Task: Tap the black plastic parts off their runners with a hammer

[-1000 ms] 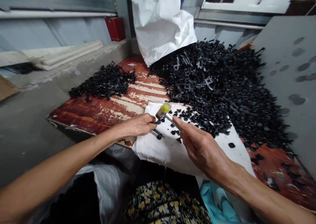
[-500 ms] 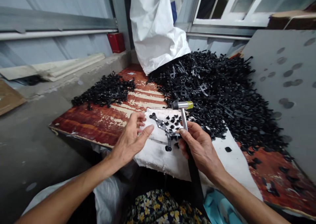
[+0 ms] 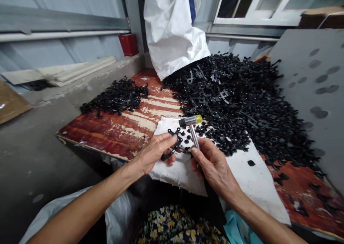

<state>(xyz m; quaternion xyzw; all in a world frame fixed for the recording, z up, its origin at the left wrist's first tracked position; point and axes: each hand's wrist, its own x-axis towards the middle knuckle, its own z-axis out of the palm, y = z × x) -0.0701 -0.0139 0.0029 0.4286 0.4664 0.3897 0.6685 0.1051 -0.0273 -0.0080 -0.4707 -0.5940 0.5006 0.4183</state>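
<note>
Nearest, over a lap in floral-print cloth (image 3: pixel 172 228), the two bare hands meet above a white cloth pad (image 3: pixel 258 186). The right hand (image 3: pixel 212 165) is clamped around the steel shaft of a small hammer (image 3: pixel 194 136), whose short silver head, capped in black at one end and yellow at the other, stands above the fingers. The left hand (image 3: pixel 154 152) is closed over a branched black plastic runner (image 3: pixel 174 143), which lies on the pad just beside the hammer shaft and touches the right hand. Loose black plastic pieces (image 3: pixel 188 131) dot the pad around it. Beyond lies a tabletop of peeling red-brown painted wood (image 3: pixel 107 136), carrying a small heap of black plastic parts (image 3: pixel 115 97) and a much larger black heap (image 3: pixel 233 100). A white woven sack (image 3: pixel 172 29) slumps behind them, and a grey board with round marks (image 3: pixel 314 93) leans at the right.
</note>
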